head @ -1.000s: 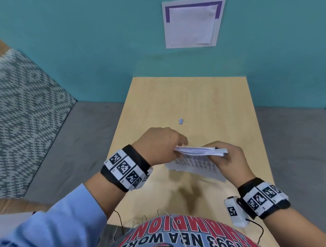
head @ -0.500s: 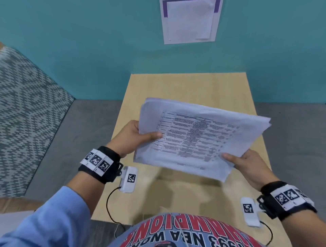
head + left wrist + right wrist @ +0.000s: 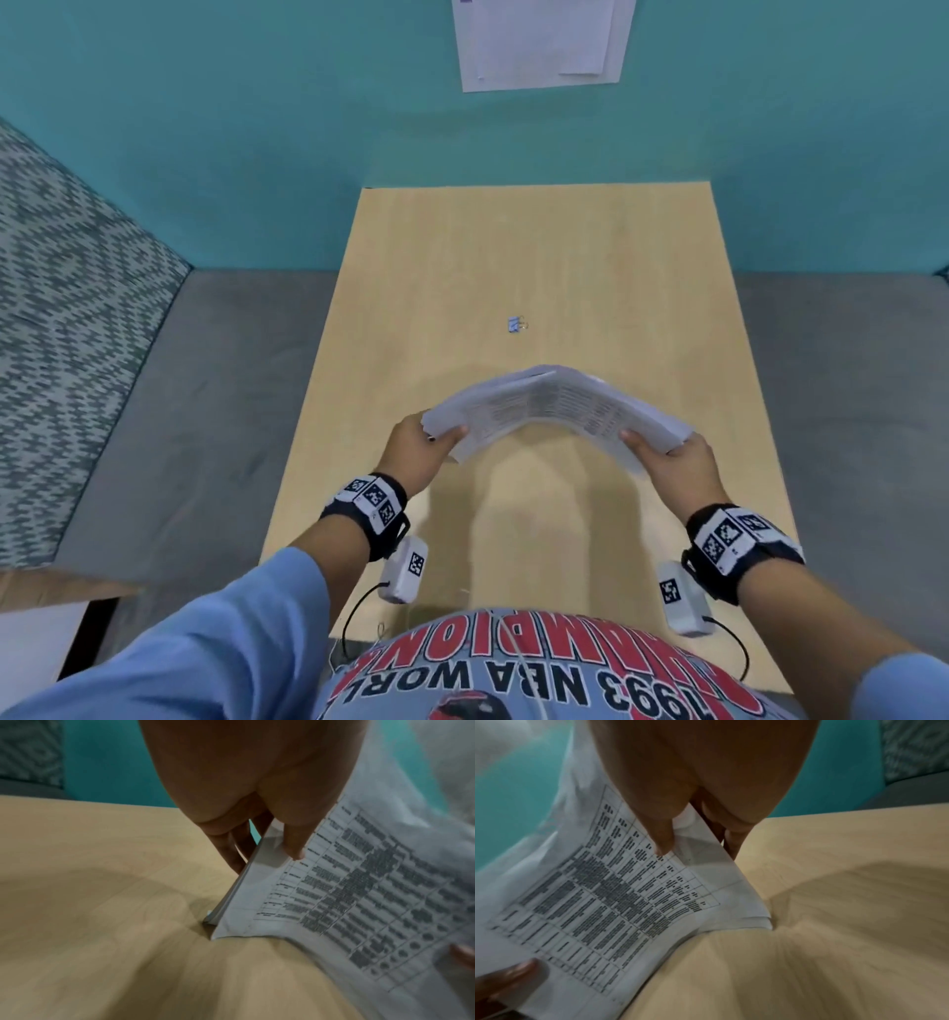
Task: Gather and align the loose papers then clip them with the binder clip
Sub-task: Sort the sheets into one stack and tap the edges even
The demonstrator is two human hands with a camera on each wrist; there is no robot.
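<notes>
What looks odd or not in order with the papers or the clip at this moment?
The papers are arched upward between the left hand and right hand, and the right wrist view shows uneven corners. The binder clip lies unused on the table, apart from them.

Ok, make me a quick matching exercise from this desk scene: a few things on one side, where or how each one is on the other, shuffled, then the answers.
Things:
1. binder clip
2. paper stack
3. left hand
4. sheet on the wall

States:
A. grips the stack's left end
B. bowed upward, lower edge on the table
C. lies alone, beyond the stack
D. hangs above the table

Pairs: 1-C, 2-B, 3-A, 4-D
</notes>
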